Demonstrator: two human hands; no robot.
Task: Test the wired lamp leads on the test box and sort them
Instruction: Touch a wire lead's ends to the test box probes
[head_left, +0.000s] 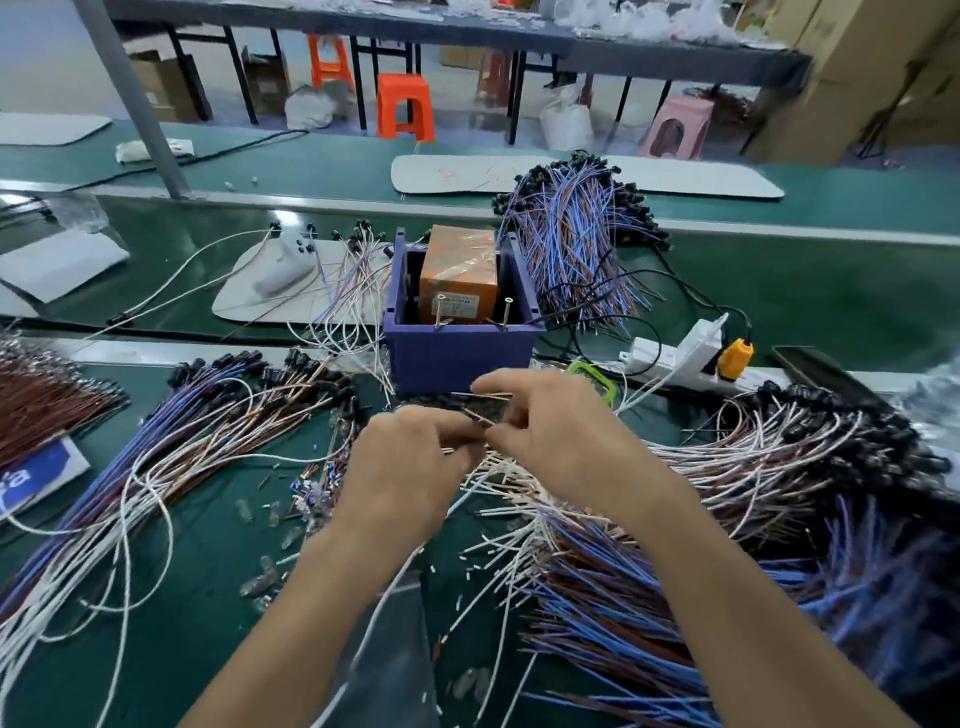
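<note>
Nearest, at the bottom edge: two bare forearms, angled inward and forward over the green tabletop (208, 571). Left hand (410, 467) back-up, wrist straight, fingers curled down and inward, pinching a thin lamp lead (480, 418). Right hand (561, 441) slightly farther off, knuckles up, thumb and forefinger closed on the lead, other fingers bent beneath. Fingertips of both hands nearly meeting, but too blurred to tell whether one lead or several.

Lead held just above the table, close in front of the near wall of the test box (457, 353), clear of the upright metal pins (440, 309) at its top. Thin and pale, only a short stretch showing between the fingers.

Left of the hands: pile of leads (182, 441) in blue, brown and white, black lamp heads at the far end. Centre, beyond the hands: purple test box, open-topped, orange block (460, 275) inside. Right: larger heap of leads (649, 597), bare ends toward the hands. Farther right, beside the box: white power strip (675, 353) with orange plug (735, 358).
</note>
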